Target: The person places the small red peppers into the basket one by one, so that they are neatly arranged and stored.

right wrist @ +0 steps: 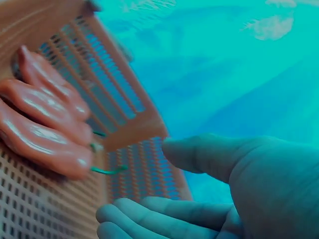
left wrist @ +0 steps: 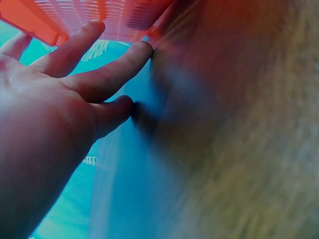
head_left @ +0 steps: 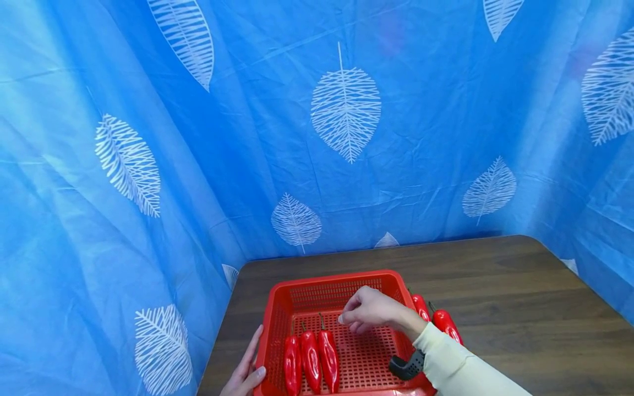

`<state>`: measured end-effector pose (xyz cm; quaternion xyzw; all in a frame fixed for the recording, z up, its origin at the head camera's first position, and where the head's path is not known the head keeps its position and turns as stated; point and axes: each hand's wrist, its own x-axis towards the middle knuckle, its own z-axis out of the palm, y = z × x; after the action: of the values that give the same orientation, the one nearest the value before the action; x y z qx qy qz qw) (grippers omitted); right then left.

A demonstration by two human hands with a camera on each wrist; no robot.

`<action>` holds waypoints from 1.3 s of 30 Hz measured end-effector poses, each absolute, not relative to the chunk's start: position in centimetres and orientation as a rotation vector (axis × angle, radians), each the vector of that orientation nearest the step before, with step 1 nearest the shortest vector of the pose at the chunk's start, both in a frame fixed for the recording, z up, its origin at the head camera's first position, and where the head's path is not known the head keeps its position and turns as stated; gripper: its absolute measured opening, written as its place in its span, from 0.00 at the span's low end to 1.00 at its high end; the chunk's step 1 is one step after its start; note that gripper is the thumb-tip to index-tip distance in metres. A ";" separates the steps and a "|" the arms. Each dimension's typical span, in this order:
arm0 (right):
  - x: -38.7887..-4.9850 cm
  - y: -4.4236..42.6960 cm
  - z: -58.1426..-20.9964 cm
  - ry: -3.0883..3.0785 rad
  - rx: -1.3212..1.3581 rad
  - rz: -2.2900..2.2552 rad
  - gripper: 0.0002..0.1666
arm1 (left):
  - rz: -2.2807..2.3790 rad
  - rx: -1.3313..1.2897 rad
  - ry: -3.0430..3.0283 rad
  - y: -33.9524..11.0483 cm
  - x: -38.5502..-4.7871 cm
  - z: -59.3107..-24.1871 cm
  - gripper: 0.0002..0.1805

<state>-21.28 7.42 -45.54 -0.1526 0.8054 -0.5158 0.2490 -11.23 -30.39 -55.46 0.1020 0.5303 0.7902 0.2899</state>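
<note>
Head view: the right hand [head_left: 373,312], grasping nothing, hovers over the red perforated basket [head_left: 364,360] — three red chili peppers [head_left: 310,360] lie inside towards eight o'clock. The left hand [head_left: 241,374], fingers extended, touches the basket's nine-o'clock side; two more peppers [head_left: 447,324] lie just outside towards three.

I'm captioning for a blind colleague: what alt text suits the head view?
Three red peppers lie side by side in a red basket, the right hand above it. The left hand is at its left side; two more peppers show on the table to the right.
</note>
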 end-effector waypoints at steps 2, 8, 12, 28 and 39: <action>-21.4 8.2 -44.9 2.169 -0.427 -1.432 0.12 | 2.111 0.263 1.417 -30.3 -11.2 -55.4 0.46; -21.9 10.6 -43.3 2.117 -0.436 -1.507 0.17 | 2.106 0.356 1.504 -30.3 -11.2 -55.2 0.46; -22.2 12.5 -42.4 2.090 -0.408 -1.539 0.22 | 2.102 0.367 1.542 -30.3 -11.3 -55.2 0.46; -22.7 22.4 -42.5 2.006 -0.338 -1.633 0.36 | 2.155 0.611 1.403 -30.0 -11.6 -55.2 0.41; -21.6 28.7 -44.1 2.045 -0.240 -1.629 0.38 | 2.128 0.424 1.458 -30.1 -11.3 -55.1 0.38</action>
<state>-21.59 28.67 -44.07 -0.0883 0.7532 -0.5999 0.2552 -11.32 -30.10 -55.09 0.1564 0.5386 0.7858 0.2606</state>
